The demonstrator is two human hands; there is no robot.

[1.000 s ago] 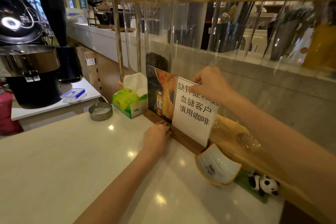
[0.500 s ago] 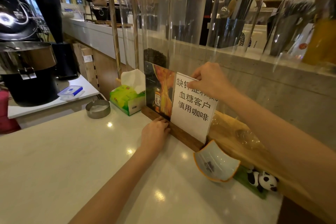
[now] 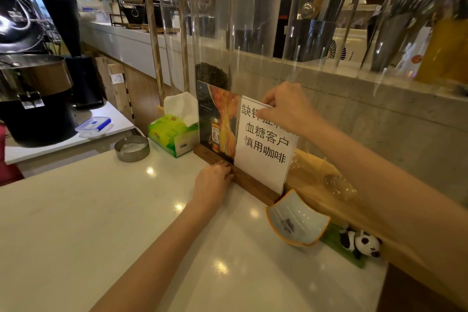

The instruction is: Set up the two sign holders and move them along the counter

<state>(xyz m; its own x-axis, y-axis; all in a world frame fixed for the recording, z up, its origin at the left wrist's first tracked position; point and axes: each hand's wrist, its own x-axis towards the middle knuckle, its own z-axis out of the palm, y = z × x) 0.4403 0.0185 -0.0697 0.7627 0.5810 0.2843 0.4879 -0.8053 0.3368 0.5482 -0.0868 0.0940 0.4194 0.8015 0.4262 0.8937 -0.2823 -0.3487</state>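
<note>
both hands (image 3: 214, 180) (image 3: 288, 109) grip sign holders (image 3: 263, 144) at counter (image 3: 101, 223) edge.

Glossy white counter (image 3: 101, 223), dark wooden sign base (image 3: 253, 183), brushed metal ashtray (image 3: 131, 148)

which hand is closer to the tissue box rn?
Left. The left hand rests on the wooden base beside the tissue box, just right of it. The right hand pinches the white sign's top edge, farther right.
</note>
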